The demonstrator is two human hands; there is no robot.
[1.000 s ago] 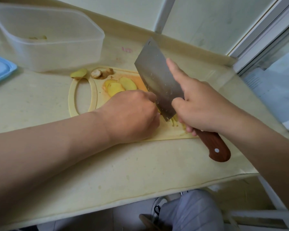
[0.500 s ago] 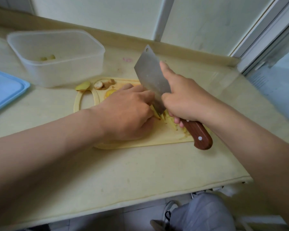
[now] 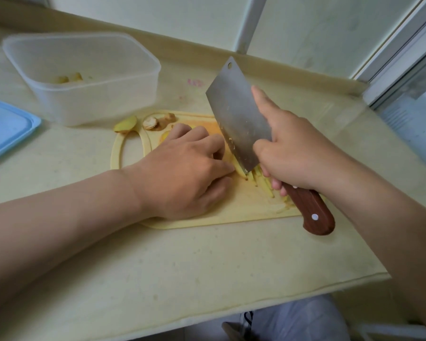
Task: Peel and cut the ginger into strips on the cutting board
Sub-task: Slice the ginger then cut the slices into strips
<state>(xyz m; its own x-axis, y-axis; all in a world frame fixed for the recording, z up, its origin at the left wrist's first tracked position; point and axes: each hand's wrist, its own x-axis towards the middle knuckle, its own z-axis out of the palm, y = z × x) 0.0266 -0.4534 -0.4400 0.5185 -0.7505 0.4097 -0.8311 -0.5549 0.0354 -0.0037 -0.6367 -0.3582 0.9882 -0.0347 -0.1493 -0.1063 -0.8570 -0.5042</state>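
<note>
Still curled, the left hand (image 3: 182, 173) pins the ginger (image 3: 240, 169) to the cutting board (image 3: 231, 215), fingertips bent down against the flat of the blade. The right hand (image 3: 293, 148) grips the cleaver (image 3: 236, 114) where blade meets wooden handle (image 3: 310, 210), with the forefinger laid straight up the steel. The heel of the blade is down on the ginger and its far corner is tilted upward.

Both grips match those of half a second ago, and the cleaver stands at much the same slant. A second ago two yellow slices lay uncovered beyond the left knuckles. Now the fingers reach over them and only an edge of one slice (image 3: 165, 137) shows.

Cut strips (image 3: 263, 183) lie on the board just right of the blade, partly hidden under the right hand. The left hand hides most of the piece being cut, so only its pale end beside the edge can be seen.

At the board's far end, by its handle loop, sit a peeled chunk (image 3: 125, 124) and some brown trimmings (image 3: 155, 122). Behind them on the tabletop (image 3: 158, 267) stands a clear plastic container (image 3: 84, 107) with a few bits (image 3: 68, 78) inside. A blue lid (image 3: 5, 126) lies to its left, cut off by the frame.
</note>
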